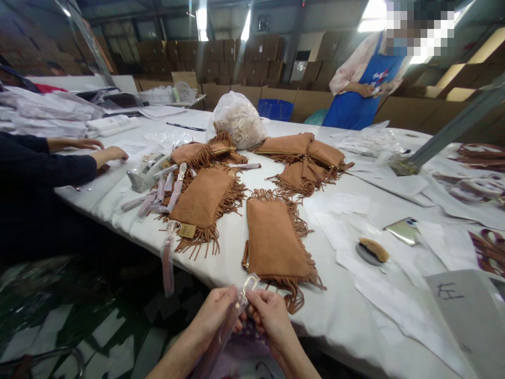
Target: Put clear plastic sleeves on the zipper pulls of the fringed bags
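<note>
Both of my hands are at the near table edge, closed on a strap in a clear plastic sleeve (225, 329). My left hand (218, 311) pinches the sleeve just below a gold-coloured clasp. On the clasp's other side, my right hand (269, 311) grips the sleeve's upper end with thumb and fingers. Just beyond them a brown fringed bag (274, 239) lies flat. A second fringed bag (203, 197) with a small tan tag (187, 230) is to its left. Another sleeved strap (168, 263) hangs over the edge.
More fringed bags (286, 145) and a stuffed plastic bag (239, 120) lie farther back. A tape dispenser (142, 176) stands left, near another person's hands. Right are a phone (402, 230), a brush (373, 249) and a metal post (453, 121). A person in a blue apron (355, 108) stands behind.
</note>
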{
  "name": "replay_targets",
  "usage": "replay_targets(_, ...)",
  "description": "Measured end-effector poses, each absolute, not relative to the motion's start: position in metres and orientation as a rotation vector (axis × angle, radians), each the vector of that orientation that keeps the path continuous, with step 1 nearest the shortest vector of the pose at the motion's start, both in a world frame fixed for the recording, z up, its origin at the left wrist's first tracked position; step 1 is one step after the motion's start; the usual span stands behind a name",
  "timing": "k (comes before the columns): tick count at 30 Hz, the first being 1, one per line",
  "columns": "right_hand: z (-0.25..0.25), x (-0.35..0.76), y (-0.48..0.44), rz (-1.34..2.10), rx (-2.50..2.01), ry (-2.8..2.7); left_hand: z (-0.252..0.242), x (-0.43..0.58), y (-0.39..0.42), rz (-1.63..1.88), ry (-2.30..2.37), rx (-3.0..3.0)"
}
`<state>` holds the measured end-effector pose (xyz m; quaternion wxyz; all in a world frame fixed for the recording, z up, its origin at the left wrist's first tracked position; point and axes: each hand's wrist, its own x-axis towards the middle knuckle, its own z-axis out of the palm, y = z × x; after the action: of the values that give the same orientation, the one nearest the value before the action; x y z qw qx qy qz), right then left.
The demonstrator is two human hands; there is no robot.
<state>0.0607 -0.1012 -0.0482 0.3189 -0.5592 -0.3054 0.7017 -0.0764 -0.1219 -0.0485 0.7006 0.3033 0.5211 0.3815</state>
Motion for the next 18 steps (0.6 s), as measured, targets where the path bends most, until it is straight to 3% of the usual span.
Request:
replay_targets(9,-0.045,0.063,-0.098,1.912,-1.367,-0.887,-0.052,-0.073,-0.122,0.931,1.285,0.736)
replay_targets(18,-0.053,0.059,-0.092,1.862,-1.452,-0.752,-0.050,-0.060,-0.136,1.179,1.571,1.322)
